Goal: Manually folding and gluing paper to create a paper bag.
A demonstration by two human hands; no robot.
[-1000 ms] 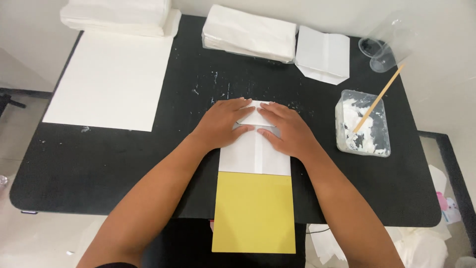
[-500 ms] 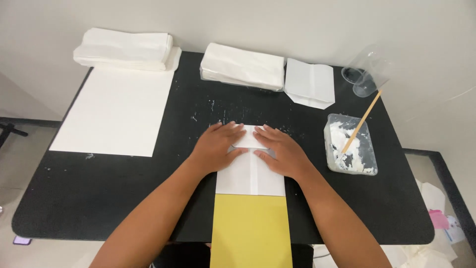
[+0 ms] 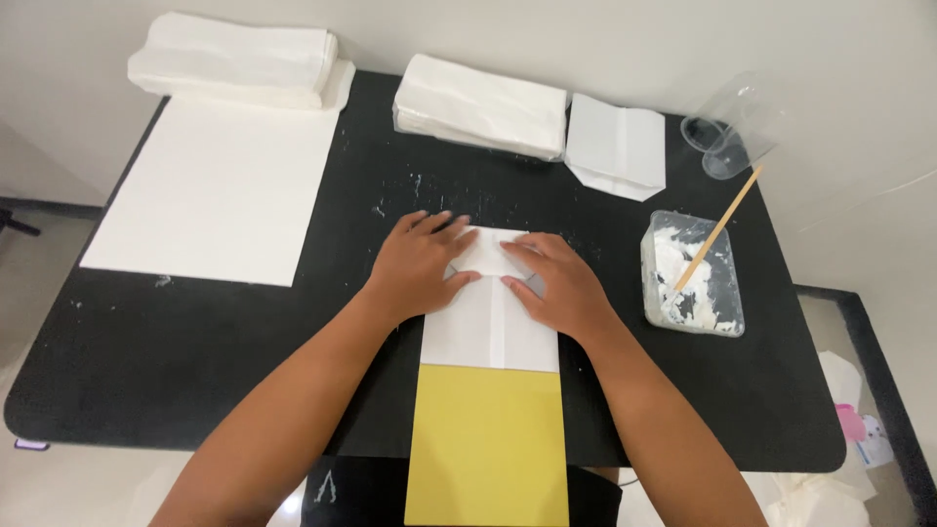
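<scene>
Both hands lie flat on the folded white paper at the middle of the black table; the left hand presses its far-left corner with fingers spread, gripping nothing; the right hand presses its far-right part, likewise open and flat. Against the views of a moment before, the hands have barely shifted and the paper sits where it was; only the viewpoint has changed; the fold appears to be in the pressing stage. Near of the paper a yellow sheet overhangs the table edge, cut off at the bottom; right of the paper stands a tub of white paste with a wooden stick; the fold's top edge is hidden under the fingers.
</scene>
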